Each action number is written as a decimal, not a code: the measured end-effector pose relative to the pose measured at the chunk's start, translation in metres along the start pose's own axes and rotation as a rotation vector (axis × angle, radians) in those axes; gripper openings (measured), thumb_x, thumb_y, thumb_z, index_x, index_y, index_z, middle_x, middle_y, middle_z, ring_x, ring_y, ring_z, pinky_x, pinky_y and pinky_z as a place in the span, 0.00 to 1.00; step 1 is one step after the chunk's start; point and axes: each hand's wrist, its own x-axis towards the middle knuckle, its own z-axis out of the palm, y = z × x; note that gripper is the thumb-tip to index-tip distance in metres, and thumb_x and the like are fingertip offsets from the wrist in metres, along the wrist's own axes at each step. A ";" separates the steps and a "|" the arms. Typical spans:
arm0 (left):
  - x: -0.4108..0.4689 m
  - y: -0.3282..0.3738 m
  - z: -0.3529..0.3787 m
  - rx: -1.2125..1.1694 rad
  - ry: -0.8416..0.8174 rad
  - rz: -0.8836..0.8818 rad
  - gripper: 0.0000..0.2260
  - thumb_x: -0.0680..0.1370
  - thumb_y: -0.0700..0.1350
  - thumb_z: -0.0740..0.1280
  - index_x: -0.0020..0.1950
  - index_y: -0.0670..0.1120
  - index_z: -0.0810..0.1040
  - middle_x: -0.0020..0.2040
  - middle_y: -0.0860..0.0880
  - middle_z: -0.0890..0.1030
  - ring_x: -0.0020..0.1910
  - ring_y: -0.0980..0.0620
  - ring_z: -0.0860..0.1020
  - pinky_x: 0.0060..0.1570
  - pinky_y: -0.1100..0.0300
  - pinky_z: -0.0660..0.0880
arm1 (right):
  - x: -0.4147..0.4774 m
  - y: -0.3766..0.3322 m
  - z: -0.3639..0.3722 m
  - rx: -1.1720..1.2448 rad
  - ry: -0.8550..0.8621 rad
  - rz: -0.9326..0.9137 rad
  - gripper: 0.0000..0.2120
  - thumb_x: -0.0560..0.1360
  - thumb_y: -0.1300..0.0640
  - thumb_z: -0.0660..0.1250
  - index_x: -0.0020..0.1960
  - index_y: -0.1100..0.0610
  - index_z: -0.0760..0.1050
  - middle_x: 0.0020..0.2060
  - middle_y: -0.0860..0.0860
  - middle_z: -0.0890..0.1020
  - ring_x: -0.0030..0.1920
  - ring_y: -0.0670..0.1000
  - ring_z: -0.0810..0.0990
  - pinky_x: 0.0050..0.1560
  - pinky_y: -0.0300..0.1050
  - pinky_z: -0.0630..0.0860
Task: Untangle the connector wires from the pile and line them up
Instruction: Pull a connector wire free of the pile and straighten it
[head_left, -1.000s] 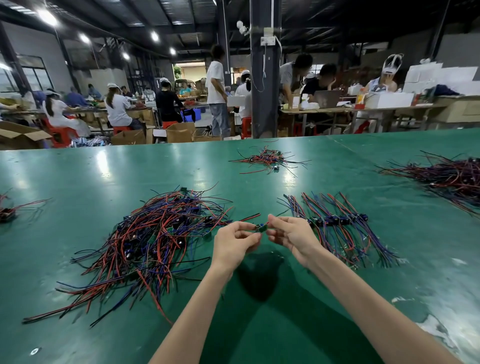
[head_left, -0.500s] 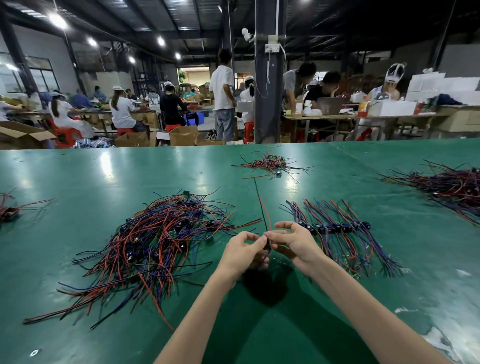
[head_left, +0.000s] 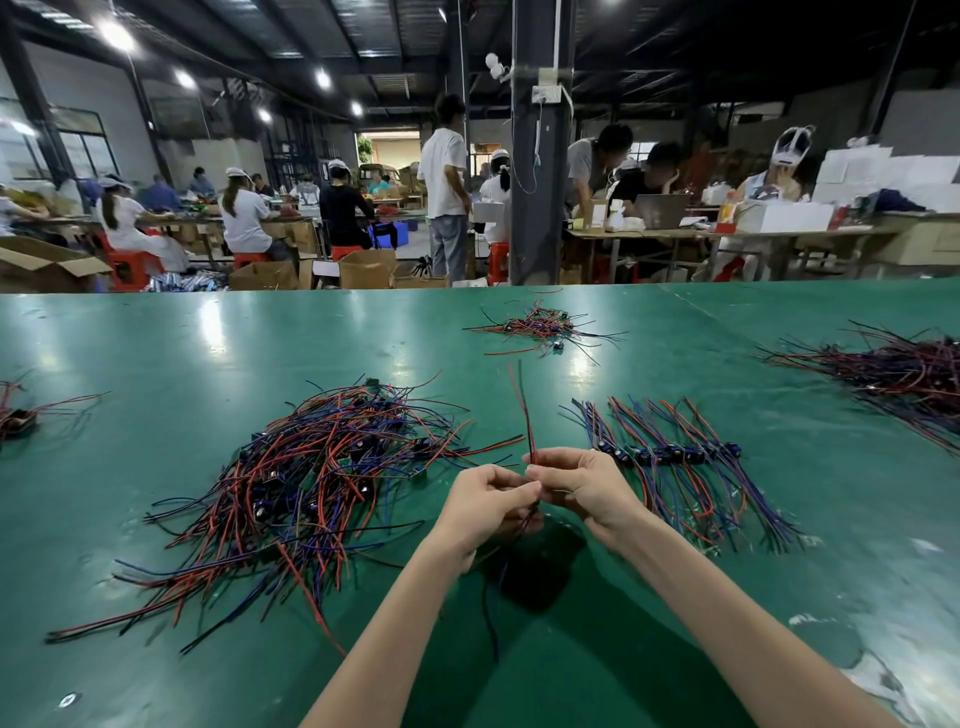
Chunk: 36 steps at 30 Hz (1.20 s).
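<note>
Wire (head_left: 523, 410) pinched between curled left hand (head_left: 488, 499) and right hand (head_left: 582, 480); risk of snagging pile (head_left: 322, 467) at nine o'clock, muddling row (head_left: 670, 454) at three.

Held wire (head_left: 523, 410) partly hidden, far-right heap (head_left: 898, 371) cropped

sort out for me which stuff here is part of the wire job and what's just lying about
Job in hand:
held wire, pinched by left hand and right hand
tangled pile
lined-up row

Lying about, untouched:
far heap
right-edge heap
left-edge bunch
cardboard boxes
</note>
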 end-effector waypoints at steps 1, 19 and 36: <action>-0.001 0.000 0.000 0.020 -0.009 0.004 0.07 0.72 0.37 0.73 0.41 0.40 0.75 0.26 0.48 0.77 0.26 0.52 0.76 0.48 0.45 0.78 | 0.000 -0.001 0.000 -0.017 0.002 -0.003 0.05 0.71 0.72 0.69 0.45 0.65 0.79 0.30 0.51 0.82 0.29 0.45 0.79 0.33 0.34 0.77; -0.009 0.008 0.003 -0.030 -0.111 -0.103 0.03 0.77 0.38 0.68 0.48 0.39 0.80 0.34 0.47 0.77 0.27 0.57 0.75 0.35 0.60 0.81 | 0.002 -0.001 -0.005 -0.058 -0.046 0.100 0.05 0.69 0.62 0.73 0.38 0.57 0.77 0.28 0.50 0.76 0.27 0.43 0.70 0.28 0.35 0.66; -0.009 0.007 0.005 0.131 -0.026 -0.048 0.13 0.70 0.39 0.74 0.26 0.46 0.78 0.24 0.50 0.72 0.23 0.55 0.71 0.28 0.64 0.73 | 0.003 0.000 -0.006 -0.004 -0.146 0.144 0.12 0.59 0.60 0.76 0.39 0.60 0.77 0.32 0.54 0.79 0.35 0.51 0.73 0.42 0.44 0.69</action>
